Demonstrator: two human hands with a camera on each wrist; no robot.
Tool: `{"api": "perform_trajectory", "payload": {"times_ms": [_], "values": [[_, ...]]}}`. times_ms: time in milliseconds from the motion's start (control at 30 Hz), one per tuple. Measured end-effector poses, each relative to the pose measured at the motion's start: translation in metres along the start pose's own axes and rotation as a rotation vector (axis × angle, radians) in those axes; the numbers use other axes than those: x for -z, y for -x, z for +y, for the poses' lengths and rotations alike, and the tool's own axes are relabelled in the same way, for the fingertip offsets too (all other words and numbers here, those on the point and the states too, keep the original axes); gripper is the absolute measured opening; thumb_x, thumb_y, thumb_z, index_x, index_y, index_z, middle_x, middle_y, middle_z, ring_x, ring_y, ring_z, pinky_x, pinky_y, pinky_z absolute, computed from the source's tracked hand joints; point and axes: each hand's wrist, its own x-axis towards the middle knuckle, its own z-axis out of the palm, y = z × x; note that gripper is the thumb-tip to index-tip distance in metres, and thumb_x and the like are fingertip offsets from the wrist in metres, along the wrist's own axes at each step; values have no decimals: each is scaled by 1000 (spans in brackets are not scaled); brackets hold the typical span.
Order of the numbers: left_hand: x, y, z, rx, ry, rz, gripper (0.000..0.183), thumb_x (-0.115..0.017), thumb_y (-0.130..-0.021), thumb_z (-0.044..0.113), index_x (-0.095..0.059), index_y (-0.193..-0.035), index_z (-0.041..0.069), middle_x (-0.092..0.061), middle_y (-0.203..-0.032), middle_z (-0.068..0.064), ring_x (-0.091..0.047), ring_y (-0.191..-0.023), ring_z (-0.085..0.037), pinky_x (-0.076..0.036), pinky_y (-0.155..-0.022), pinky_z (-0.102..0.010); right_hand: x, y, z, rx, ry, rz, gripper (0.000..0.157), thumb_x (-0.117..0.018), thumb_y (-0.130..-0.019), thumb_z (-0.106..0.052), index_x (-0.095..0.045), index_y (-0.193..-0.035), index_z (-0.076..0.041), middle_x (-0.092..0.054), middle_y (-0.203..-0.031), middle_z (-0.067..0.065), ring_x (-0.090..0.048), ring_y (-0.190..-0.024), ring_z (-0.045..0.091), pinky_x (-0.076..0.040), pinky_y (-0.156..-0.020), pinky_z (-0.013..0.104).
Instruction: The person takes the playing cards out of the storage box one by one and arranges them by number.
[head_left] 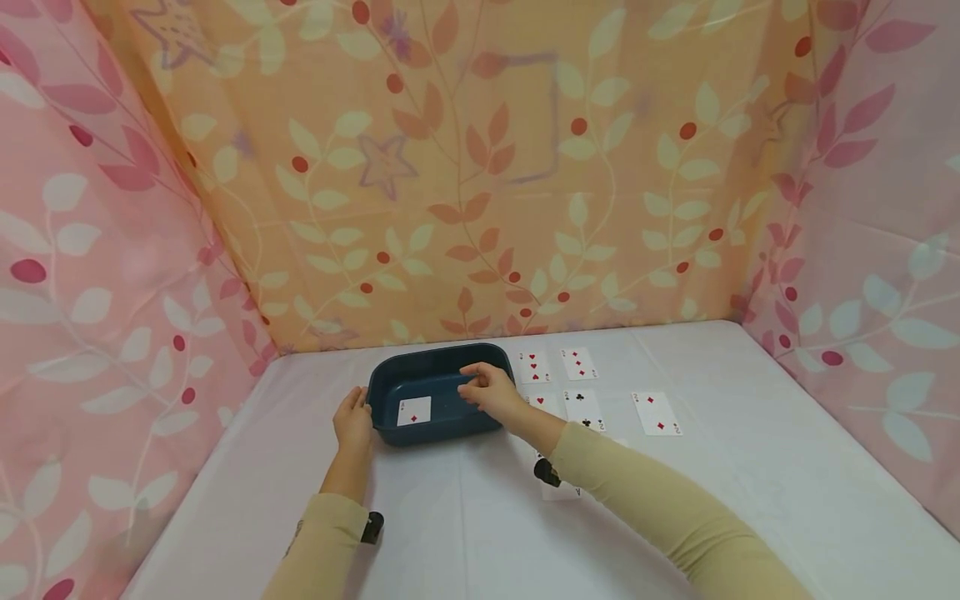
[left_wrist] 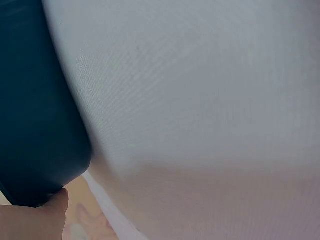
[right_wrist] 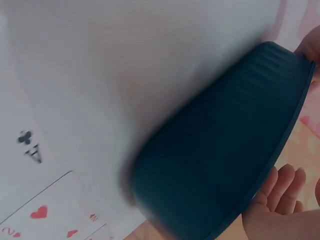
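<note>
A dark blue rectangular bin [head_left: 450, 432] stands on the white-covered table. Inside, toward its left end, lies a face-up playing card with a red diamond [head_left: 414, 411]. My left hand [head_left: 351, 417] rests against the bin's left end, its fingers along the outer wall; in the left wrist view the thumb [left_wrist: 59, 201] touches the bin's side. Over the bin's right part hovers my right hand [head_left: 491, 395], fingers loosely bent, no card showing between them. The right wrist view has these bent fingers [right_wrist: 285, 187] beyond the bin's rim.
Right of the bin, face-up cards lie in rows: three of hearts [head_left: 534, 367], three of diamonds [head_left: 578, 364], two of hearts [head_left: 543, 405], two of clubs [head_left: 583, 408]. A two of diamonds [head_left: 657, 414] lies farther right. The ace of clubs [right_wrist: 30, 145] is partly under my right forearm. Patterned cloth [head_left: 450, 167] walls the table.
</note>
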Motion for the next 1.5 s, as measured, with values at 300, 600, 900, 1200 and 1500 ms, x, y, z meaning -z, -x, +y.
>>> {"api": "perform_trajectory", "payload": {"times_ms": [300,600,900,1200,1500], "values": [[2,2,1,7,-1,7,52,-29,-100,-7,-21,-152,-4,-29,-155,-17,-23,-144,-26,-19,-116,-35,-30,-15,0,-28,5,-13,38,-66,-92,-10,-56,-127,3,-64,-85,9,-63,-93,38,-54,-79,43],[1,4,0,9,4,3,53,-29,-99,-9,-21,-151,-5,-30,-154,-18,-23,-144,-26,-18,-116,-35,-50,-31,3,-88,107,-48,47,-69,-90,-12,-53,-134,-1,-59,-80,5,-64,-86,37,-54,-68,38],[-2,8,-2,-19,6,-17,53,-29,-99,-9,-20,-151,-6,-29,-155,-18,-21,-144,-27,-18,-117,-34,-58,-47,12,-135,331,-189,58,-74,-87,-16,-51,-139,-4,-47,-141,19,-60,-106,34,-50,-90,38],[-3,8,-5,-7,4,-18,53,-29,-99,-9,-20,-151,-6,-28,-155,-18,-22,-144,-27,-18,-117,-35,-78,-111,85,-75,763,-277,71,-81,-78,-31,-52,-140,-11,-51,-142,8,-46,-129,23,-36,-108,38],[1,10,-4,-12,-1,-10,52,-29,-100,-9,-21,-151,-7,-27,-155,-19,-21,-144,-27,-18,-117,-35,-97,-154,136,-111,804,-245,54,-84,-72,-12,-57,-118,-7,-64,-114,8,-59,-98,21,-48,-89,35]]}}
